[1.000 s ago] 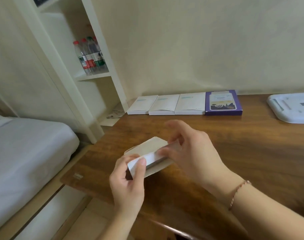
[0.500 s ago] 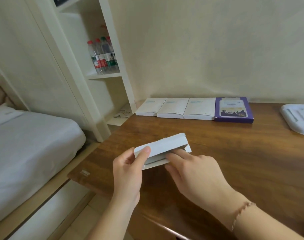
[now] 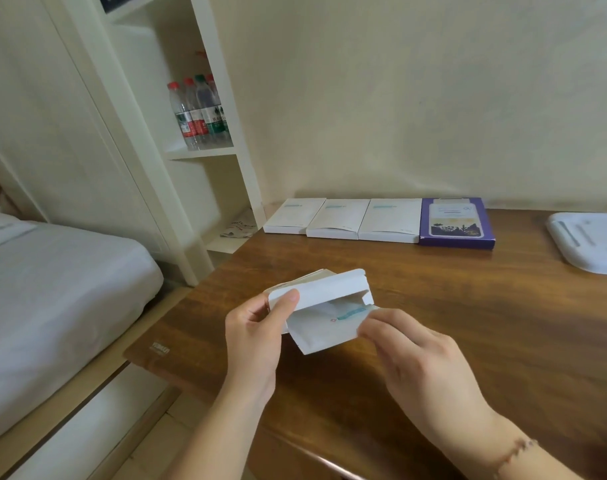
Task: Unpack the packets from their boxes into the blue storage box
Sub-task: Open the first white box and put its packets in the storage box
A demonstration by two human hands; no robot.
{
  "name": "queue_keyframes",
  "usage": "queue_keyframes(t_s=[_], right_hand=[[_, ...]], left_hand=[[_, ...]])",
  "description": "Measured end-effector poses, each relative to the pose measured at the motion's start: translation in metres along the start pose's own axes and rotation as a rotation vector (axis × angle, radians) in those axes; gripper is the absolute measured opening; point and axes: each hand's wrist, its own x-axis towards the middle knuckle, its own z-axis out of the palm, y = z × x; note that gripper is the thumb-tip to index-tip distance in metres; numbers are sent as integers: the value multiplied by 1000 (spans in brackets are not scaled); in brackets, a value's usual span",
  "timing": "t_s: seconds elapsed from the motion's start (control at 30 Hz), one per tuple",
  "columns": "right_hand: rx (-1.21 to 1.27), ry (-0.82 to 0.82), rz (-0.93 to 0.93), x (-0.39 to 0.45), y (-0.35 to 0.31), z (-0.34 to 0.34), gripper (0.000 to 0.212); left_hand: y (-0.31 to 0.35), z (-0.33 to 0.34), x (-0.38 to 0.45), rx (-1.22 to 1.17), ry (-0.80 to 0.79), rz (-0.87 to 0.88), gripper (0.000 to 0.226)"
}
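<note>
My left hand grips a small white cardboard box over the wooden table's left part, its flap open toward me. My right hand pinches the edge of a white packet with a teal stripe, which sticks halfway out of the box. Against the wall lie three flat white boxes and a purple box in a row. A pale blue-white plastic lid or storage box shows at the right edge, cut off by the frame.
The wooden table has its left edge beside a white bed. A white shelf unit with several water bottles stands at the back left. A cream wall runs behind the table.
The box's flap has come open and my right hand has drawn a white packet partway out of it. The camera has tilted a little to the left.
</note>
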Motion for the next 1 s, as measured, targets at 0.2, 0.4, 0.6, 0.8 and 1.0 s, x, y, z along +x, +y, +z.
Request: queue_keyframes(t_s=[0.2, 0.4, 0.6, 0.8, 1.0], right_hand=[[27, 371, 124, -19, -18, -46, 17], [179, 480, 310, -34, -12, -66, 21], [968, 424, 719, -35, 6, -89, 38], [1219, 278, 725, -33, 16, -96, 24], [1228, 231, 788, -21, 23, -101, 16]], left_hand=[[8, 8, 19, -235, 86, -127, 16], [-2, 9, 23, -55, 60, -23, 15], [-30, 11, 8, 781, -226, 353, 10], [2, 6, 4, 1166, -718, 180, 50], [75, 58, -42, 475, -994, 2, 39]])
